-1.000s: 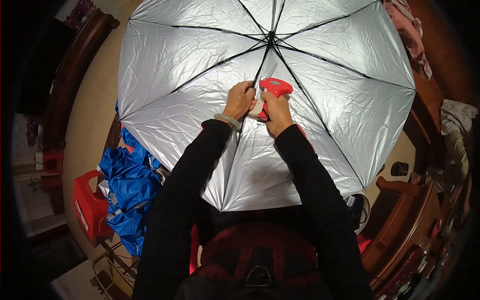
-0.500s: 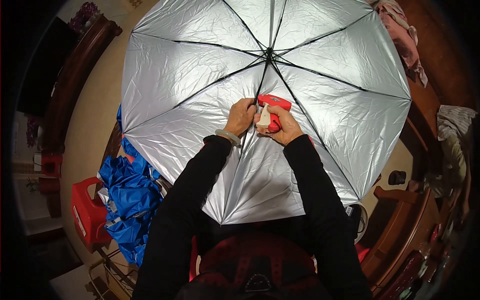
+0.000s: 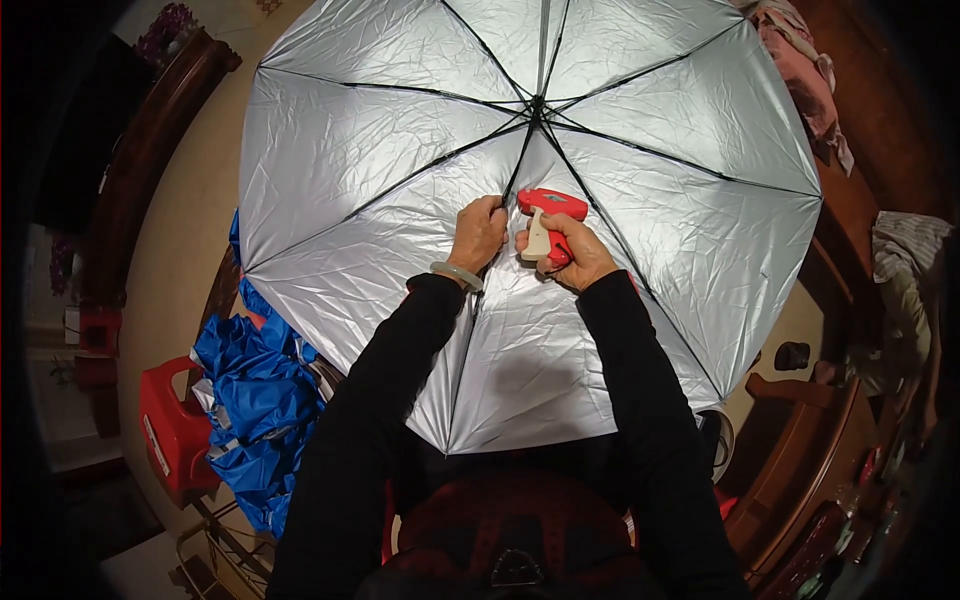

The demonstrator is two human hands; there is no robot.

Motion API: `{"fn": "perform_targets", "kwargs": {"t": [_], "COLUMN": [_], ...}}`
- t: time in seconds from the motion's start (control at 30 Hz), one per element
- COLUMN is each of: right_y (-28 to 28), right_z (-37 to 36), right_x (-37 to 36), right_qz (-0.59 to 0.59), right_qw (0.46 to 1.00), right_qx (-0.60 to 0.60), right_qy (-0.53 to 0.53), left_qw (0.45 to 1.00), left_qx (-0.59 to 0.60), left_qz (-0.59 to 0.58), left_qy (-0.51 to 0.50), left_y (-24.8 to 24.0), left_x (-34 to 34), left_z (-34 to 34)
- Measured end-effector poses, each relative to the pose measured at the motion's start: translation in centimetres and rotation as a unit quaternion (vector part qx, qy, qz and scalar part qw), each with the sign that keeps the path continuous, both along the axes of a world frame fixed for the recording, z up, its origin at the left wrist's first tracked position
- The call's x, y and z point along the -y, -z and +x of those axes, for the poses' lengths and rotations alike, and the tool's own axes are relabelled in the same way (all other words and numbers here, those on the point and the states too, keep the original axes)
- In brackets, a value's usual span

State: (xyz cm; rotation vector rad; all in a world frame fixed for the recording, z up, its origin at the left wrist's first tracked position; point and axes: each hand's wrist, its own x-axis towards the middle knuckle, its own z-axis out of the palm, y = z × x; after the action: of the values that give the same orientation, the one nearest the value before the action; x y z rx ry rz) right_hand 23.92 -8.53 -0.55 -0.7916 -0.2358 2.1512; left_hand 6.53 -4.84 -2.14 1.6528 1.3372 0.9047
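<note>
An open umbrella (image 3: 330,140) with a silver lining and black ribs spreads before me, its inner side facing up. My left hand (image 3: 480,235), with a pale bangle on its wrist, is closed on one of the ribs (image 3: 517,170) and the fabric beside it. In my right hand (image 3: 580,252) is a red and white tagging gun (image 3: 556,204), fingers wrapped round its grip. The gun's front end points toward the left hand and stands a little apart from the rib. What lies under the left fingertips is hidden.
Crumpled blue fabric (image 3: 260,390) lies at the left, beside a red plastic stool (image 3: 175,425). Dark wooden furniture (image 3: 800,450) stands at the right, with pink cloth (image 3: 805,80) at the far right. A wooden cabinet (image 3: 160,150) runs along the far left.
My right hand has drawn the tagging gun slightly to the right, opening a gap from the left hand. The left hand keeps its hold; the umbrella has shifted very little.
</note>
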Motion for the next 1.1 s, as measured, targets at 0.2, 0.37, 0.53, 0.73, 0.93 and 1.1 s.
{"fn": "perform_targets", "kwargs": {"t": [0.2,0.37,0.53,0.73,0.93,1.1], "right_y": [1.7,3.4,5.0,-3.0,-1.9,-1.2], "right_z": [0.2,0.4,0.9,-1.2,-1.0,-6.8], "right_x": [0.6,1.9,1.3,-0.5,0.9,-0.6], "right_qz": [0.009,0.012,0.052,0.051,0.067,0.091], "right_qw": [1.000,0.993,0.994,0.988,0.966,0.958], "right_qx": [0.018,0.106,0.097,0.147,0.213,0.225], "right_qy": [-0.016,0.043,0.007,0.006,0.132,0.152], "left_qw": [0.996,0.988,0.999,0.974,0.883,0.935], "left_qx": [-0.012,-0.037,-0.004,-0.113,-0.356,-0.232], "left_qz": [0.090,0.150,0.033,0.197,0.303,0.266], "left_qy": [0.010,0.012,0.009,0.014,-0.039,-0.023], "left_y": [3.1,5.2,4.6,2.1,-1.9,-2.1], "left_x": [0.9,2.1,2.5,-1.1,-3.1,-4.1], "left_z": [0.7,2.7,2.7,-4.1,-8.0,-5.1]}}
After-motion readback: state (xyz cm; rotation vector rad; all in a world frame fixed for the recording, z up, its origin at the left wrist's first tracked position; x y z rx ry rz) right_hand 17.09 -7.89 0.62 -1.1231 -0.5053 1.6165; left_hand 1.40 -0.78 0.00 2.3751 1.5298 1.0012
